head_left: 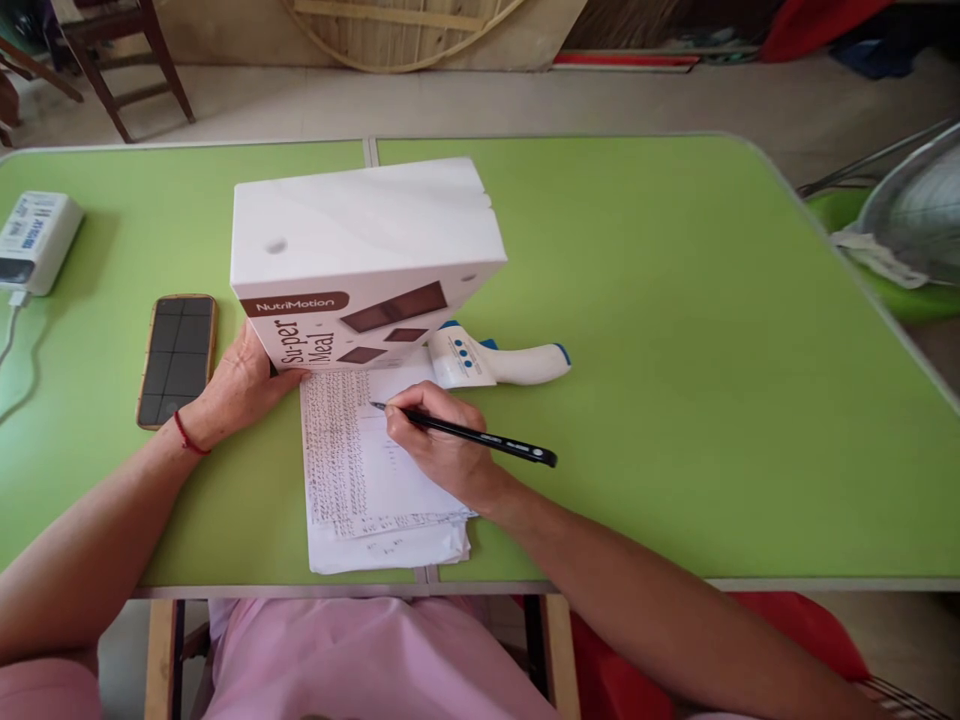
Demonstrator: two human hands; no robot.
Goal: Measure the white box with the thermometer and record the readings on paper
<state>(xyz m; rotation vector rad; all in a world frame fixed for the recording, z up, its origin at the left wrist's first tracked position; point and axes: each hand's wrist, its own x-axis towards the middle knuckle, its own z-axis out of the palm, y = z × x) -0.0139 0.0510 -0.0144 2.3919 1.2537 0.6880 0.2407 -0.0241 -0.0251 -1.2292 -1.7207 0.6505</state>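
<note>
My right hand (442,440) pinches a black pen (487,437), its tip touching a handwritten sheet of paper (390,480) on top of a small stack. With my left hand (244,385) I grip the lower left corner of a white box (367,225) printed "NutriMotion Super Meal". The thumb lies along the box's bottom front edge, and the other fingers are partly hidden beside and behind it. The box stands upright at the far edge of the papers. Just right of the box lies a white and blue handheld thermometer (499,360), partly covered by it.
A smartphone (178,360) in an orange-edged case lies left of my left hand. Farther left is a white power bank (37,240) with a cable plugged in. The green folding table (675,350) has a seam down its middle. A wooden chair (124,60) stands beyond.
</note>
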